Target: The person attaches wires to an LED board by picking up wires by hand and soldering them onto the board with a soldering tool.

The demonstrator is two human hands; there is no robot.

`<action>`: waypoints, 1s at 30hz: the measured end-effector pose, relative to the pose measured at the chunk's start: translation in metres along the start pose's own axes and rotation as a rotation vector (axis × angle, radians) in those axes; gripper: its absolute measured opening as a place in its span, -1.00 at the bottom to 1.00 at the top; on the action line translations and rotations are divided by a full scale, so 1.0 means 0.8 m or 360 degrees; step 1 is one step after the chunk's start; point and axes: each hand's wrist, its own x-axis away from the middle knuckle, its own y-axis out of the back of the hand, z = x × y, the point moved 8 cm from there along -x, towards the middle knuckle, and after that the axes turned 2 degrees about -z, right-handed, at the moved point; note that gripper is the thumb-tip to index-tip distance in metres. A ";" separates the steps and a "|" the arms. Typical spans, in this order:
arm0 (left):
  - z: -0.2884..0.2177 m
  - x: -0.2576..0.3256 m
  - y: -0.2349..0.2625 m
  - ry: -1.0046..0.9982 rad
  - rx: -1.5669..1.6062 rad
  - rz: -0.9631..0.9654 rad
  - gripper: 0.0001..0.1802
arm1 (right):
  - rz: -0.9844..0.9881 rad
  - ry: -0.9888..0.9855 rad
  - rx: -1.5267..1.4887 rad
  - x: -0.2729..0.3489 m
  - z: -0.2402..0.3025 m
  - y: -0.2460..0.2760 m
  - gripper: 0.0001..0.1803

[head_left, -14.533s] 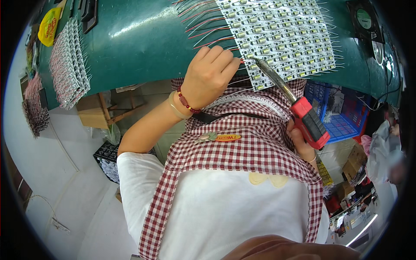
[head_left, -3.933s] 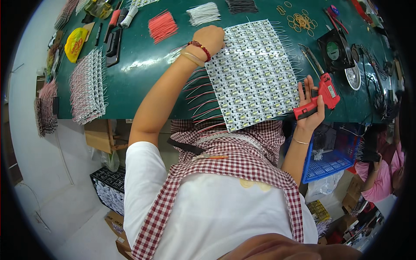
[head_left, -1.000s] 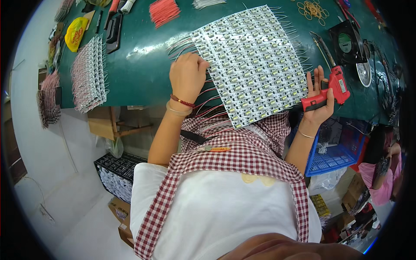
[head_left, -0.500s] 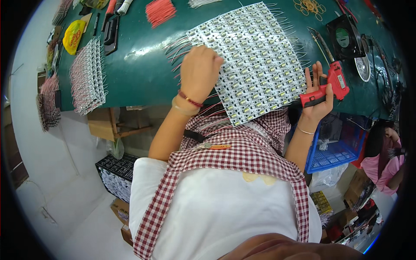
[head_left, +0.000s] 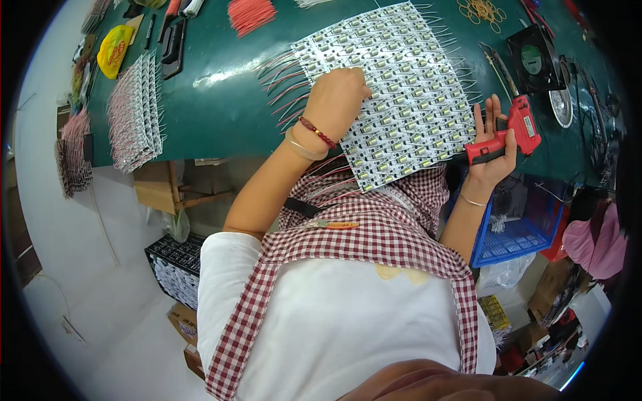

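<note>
Panel of small LED boards in work on green worktop (head_left: 221,113)

Left hand (head_left: 336,101) presses fisted on the wired panel (head_left: 394,87); right hand (head_left: 493,144) grips a red glue gun (head_left: 505,134), clear of the boards.

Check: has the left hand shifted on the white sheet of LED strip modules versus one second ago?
Yes. The left hand, then at the white sheet of LED strip modules' left edge by the wire leads, now rests further right, over the modules, toward the red glue gun.

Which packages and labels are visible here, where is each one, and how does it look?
Yellow packet: far left of the green table, crumpled, red print.
Label on the red tool: in the right hand, small pale rectangle.
Yellow package: on the floor, lower right, flat with dark print.
</note>
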 end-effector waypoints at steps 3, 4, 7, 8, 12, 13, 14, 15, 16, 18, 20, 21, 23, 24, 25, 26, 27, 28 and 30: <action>-0.018 -0.001 -0.004 -0.0177 -0.0179 0.0119 -0.83 | 0.0000 0.0023 0.0033 0.000 0.002 -0.001 -0.71; -0.022 -0.002 -0.008 -0.0185 -0.0301 0.0152 -0.83 | -0.0001 0.0018 0.0033 0.000 0.002 0.000 -0.71; -0.024 0.002 -0.003 -0.0216 -0.0417 0.0102 -0.85 | 0.0010 0.0013 0.0030 -0.001 0.002 0.002 -0.71; -0.016 0.011 0.015 -0.0062 -0.0314 -0.0029 -0.85 | 0.0011 -0.0002 0.0005 -0.002 0.000 0.003 -0.71; 0.028 0.053 0.051 0.0340 -0.0236 -0.0227 -0.82 | -0.0012 0.0004 0.0001 0.000 0.000 -0.001 -0.70; 0.042 0.064 0.051 0.0503 -0.0249 -0.0243 -0.81 | -0.0013 0.0000 -0.0001 0.000 -0.001 -0.002 -0.70; 0.043 0.069 0.049 0.0493 -0.0278 -0.0252 -0.81 | -0.0019 0.0003 0.0007 0.000 0.000 -0.002 -0.70; 0.042 0.071 0.050 0.0495 -0.0276 -0.0250 -0.81 | -0.0025 0.0008 0.0019 0.000 0.002 0.000 -0.70; 0.042 0.073 0.055 0.0509 -0.0478 -0.0239 -0.82 | -0.0027 0.0008 0.0022 0.000 0.002 0.001 -0.70; 0.038 0.072 0.071 0.0552 -0.0711 -0.0244 -0.87 | -0.0008 0.0007 -0.0011 -0.001 0.001 0.002 -0.70; 0.012 0.053 0.069 0.0309 -0.0565 -0.0237 -0.88 | -0.0009 0.0023 0.0006 -0.001 0.002 0.002 -0.70; -0.011 0.044 0.065 0.0080 -0.0426 -0.0231 -0.89 | -0.0004 0.0025 0.0020 0.000 0.002 0.000 -0.70; -0.041 0.025 0.025 -0.0188 -0.0124 -0.0002 -0.86 | -0.0005 0.0014 0.0009 0.001 0.001 0.001 -0.70; -0.042 0.017 0.008 -0.0213 -0.0181 0.0055 -0.86 | -0.0014 0.0019 -0.0002 0.000 0.003 0.002 -0.70; -0.042 0.012 -0.004 -0.0237 -0.0238 0.0113 -0.85 | -0.0011 0.0026 0.0001 -0.001 0.003 0.002 -0.70; -0.039 0.012 -0.006 -0.0241 -0.0235 0.0109 -0.85 | -0.0005 0.0011 -0.0029 -0.001 0.001 0.001 -0.69; -0.038 0.012 -0.009 -0.0269 -0.0220 0.0175 -0.86 | -0.0009 0.0001 -0.0058 0.000 -0.001 0.001 -0.69; -0.037 0.012 -0.011 -0.0293 -0.0206 0.0241 -0.85 | -0.0023 0.0003 -0.0062 0.000 -0.002 -0.001 -0.68; -0.037 0.016 0.001 -0.0222 -0.0248 0.0182 -0.86 | -0.0023 0.0017 -0.0028 -0.001 0.000 -0.001 -0.69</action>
